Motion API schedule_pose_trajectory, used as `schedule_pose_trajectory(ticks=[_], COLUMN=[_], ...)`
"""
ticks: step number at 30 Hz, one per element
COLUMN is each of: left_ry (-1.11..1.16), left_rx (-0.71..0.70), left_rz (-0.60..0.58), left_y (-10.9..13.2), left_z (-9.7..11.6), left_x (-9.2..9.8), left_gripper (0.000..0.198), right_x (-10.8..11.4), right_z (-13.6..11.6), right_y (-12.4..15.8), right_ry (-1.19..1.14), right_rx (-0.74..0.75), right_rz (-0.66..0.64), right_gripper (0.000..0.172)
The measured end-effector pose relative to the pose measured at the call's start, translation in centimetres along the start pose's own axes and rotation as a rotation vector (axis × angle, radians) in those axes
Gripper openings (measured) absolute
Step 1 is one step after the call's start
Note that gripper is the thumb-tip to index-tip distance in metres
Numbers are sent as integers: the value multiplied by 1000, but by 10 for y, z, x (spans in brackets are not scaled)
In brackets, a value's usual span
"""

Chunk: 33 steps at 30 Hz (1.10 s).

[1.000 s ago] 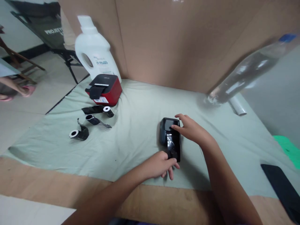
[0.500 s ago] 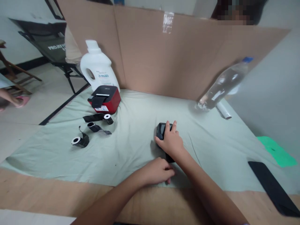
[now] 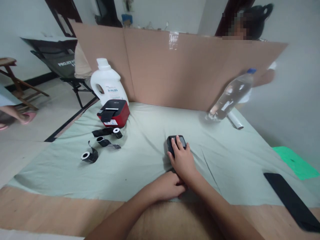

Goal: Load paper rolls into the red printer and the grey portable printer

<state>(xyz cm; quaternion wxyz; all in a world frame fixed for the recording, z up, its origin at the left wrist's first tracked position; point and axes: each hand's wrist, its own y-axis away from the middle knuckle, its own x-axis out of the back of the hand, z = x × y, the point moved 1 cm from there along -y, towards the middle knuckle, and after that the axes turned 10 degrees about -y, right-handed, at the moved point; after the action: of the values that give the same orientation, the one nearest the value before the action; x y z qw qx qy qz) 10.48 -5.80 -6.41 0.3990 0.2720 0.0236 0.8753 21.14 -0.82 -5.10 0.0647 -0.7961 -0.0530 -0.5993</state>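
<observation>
A black handheld device with a greyish screen lies on the green cloth in front of me. My right hand covers its near part from above, two fingers across its top and others along its sides. The lower portion of the device is hidden beneath that hand. Just below, my left hand rests on the cloth with its fingers curled, partly under my right wrist. What those curled fingers hold, if anything, cannot be made out.
Several black rolls lie left, before a red and black box-shaped machine and white jug. Cardboard stands behind. A clear bottle leans right, near a silvery tube. A black flat case and green sheet lie right.
My right hand has settled lower over the device, its fingers now across the top and sides. The left hand stays curled near the same place. My view has tilted up slightly.
</observation>
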Motion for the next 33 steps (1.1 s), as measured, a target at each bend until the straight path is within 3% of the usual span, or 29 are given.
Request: schedule_pose_trajectory(ticks=[4, 9, 13, 16, 19, 22, 26, 29, 33], left_ry=[-24, -96, -334, -579, -740, -783, -797, -816, -827], left_rx=[-5, 39, -143, -346, -408, -396, -374, -374, -383], left_rz=[9, -11, 39, 109, 170, 123, 53, 57, 65], left_y=[0, 0, -2, -4, -7, -10, -11, -8, -2], left_z=[1, 1, -1, -7, -16, -22, -25, -25, -24], left_x=[-1, -2, -6, -14, -22, -27, -31, -34, -34], left_gripper=[22, 25, 32, 34, 43, 62, 65, 66, 65], right_x=[-2, -4, 2, 14, 31, 49, 61, 59, 51], right_z=[8, 8, 22, 60, 120, 187, 260, 293, 312], right_y=[5, 4, 17, 32, 33, 14, -23, -44, -58], right_ry=[-53, -73, -121, -181, -208, -143, -14, 47, 86], right_rx=[53, 5, 61, 85, 42, -24, -156, -180, -174], right_rz=[-40, 38, 54, 108, 197, 270, 305, 305, 317], right_gripper=[77, 87, 85, 84, 81, 76, 75, 77, 77])
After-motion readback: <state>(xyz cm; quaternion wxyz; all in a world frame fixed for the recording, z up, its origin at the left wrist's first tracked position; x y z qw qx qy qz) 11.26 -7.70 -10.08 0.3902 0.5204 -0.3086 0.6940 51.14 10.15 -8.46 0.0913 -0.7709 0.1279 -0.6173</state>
